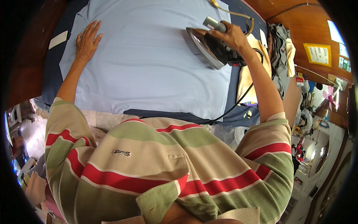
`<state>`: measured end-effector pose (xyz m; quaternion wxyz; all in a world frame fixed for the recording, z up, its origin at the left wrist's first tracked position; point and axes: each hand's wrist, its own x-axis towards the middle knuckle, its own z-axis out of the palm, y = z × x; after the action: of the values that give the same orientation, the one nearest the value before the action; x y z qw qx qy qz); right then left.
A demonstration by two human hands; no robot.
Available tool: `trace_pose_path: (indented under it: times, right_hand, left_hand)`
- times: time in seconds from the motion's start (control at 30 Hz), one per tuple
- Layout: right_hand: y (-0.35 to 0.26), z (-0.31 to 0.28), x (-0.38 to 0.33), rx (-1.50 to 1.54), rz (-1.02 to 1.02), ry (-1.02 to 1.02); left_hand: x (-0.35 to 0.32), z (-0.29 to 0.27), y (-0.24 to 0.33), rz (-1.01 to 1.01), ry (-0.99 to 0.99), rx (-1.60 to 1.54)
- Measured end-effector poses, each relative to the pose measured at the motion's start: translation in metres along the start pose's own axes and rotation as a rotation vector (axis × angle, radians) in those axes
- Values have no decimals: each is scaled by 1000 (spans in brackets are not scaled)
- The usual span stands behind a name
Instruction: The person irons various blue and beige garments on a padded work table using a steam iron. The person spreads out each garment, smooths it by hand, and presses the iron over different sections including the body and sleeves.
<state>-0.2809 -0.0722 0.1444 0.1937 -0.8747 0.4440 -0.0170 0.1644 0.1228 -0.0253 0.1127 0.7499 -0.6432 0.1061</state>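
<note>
A light blue cloth [149, 74], smooth over most of its area, lies spread across a dark blue padded surface [52, 84]. On its left edge my left hand [88, 42] rests flat, fingers spread, holding nothing. My right hand [235, 36] is wrapped round the handle of a clothes iron [207, 46] at the right side of the cloth. The iron's metal soleplate is tilted, its edge toward the cloth; whether it touches the fabric I cannot tell. A black cord [240, 99] runs from the iron down past the surface's near edge.
Beside the iron lies a folded yellow cloth [248, 80], with dark grey garments [279, 52] hanging further right. A tan hose [242, 15] curves at the back right. A white card [58, 40] sits at the left. Wooden panels flank the surface, and a yellow-bordered notice [317, 54] hangs right.
</note>
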Motion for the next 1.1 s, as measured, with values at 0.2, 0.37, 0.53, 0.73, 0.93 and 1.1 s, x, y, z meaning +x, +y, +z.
trace_pose_path:
  times: [0.2,0.37,0.53,0.73,0.93,1.1]
  right_hand:
    - [20,15,-24,-192,18,0]
    - [19,20,-19,-175,54,43]
    - [7,19,-32,-258,-100,-145]
    - [13,17,-6,-148,154,23]
    - [21,12,13,-78,267,100]
    - [45,8,8,12,242,214]
  left_hand:
    - [13,26,-11,-197,-227,140]
    - [14,20,-11,-225,-277,126]
    - [10,20,-13,-228,-240,114]
    - [9,24,-17,-216,-223,103]
    - [13,24,-16,-219,-225,105]
    - [16,32,-17,-214,-236,112]
